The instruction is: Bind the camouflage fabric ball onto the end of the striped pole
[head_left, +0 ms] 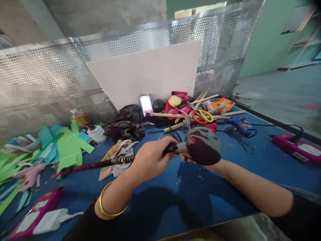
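A long stick (95, 164), wrapped in dark red and black with a pale striped band, runs across the table. At its right end is a round head (203, 145) covered in dark camouflage-patterned cloth, with grey binding (182, 147) around its neck. My left hand (151, 157) is closed around the stick just left of the binding. Behind and under the round head, my right hand (193, 160) has its fingers curled by the neck; the head hides most of it, and what the fingers pinch does not show. A patterned cloth scrap (120, 150) lies beneath the stick.
Orange-and-yellow-handled scissors (202, 116), wooden sticks (174, 126), a blue glue gun (238, 126) and a purple power strip (297, 147) are to the right. Green strips (71, 145), a pink glue gun (31, 175) and white yarn (96, 134) lie left. A white board (150, 73) stands behind.
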Demonstrator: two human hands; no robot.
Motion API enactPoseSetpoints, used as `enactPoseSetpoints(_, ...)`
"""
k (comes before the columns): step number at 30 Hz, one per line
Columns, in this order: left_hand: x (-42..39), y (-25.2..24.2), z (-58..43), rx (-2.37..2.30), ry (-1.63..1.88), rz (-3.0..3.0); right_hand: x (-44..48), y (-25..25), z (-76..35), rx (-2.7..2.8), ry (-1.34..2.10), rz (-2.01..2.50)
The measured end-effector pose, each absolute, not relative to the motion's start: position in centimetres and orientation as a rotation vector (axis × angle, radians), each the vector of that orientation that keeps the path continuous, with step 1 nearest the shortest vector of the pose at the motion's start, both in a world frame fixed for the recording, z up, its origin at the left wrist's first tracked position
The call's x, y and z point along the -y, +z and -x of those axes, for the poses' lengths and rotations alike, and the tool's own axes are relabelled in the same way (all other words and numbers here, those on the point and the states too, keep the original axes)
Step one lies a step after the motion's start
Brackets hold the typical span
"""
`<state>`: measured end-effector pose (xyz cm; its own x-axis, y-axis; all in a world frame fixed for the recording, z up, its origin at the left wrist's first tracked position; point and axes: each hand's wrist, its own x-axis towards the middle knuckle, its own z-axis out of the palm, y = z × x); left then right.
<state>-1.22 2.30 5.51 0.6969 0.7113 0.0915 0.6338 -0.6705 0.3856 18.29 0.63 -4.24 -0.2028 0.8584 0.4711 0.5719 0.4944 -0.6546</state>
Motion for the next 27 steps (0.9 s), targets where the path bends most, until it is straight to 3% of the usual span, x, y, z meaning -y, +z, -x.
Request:
enactPoseSetpoints(5, -2.9, 5.7, 1.5, -1.163, 0.399, -2.296, 3.5, -4.4, -18.2, 1.864, 0.716, 1.222)
enactPoseSetpoints(10, -3.5, 5.0, 1.7, -0.997, 0.389, -2.054, 6.3, -3.4, -17.0, 1.721, 0.32, 1.136)
enactPoseSetpoints(13, -3.7, 4.7, 1.6, -0.974, 0.371, -1.988, 6.7, -2.7, -15.7, 1.658, 0.258, 1.042)
enactPoseSetpoints(20, -3.9, 4.5, 1.6, -0.928, 0.284, -1.942, 5.7, -2.1, -14.4, 1.565, 0.712, 0.876)
enactPoseSetpoints(27, -3.8, 3.8, 1.0, -0.908, 0.334, -1.718, 6.6, -2.1, -14.1, 1.785, 0.227, 0.895)
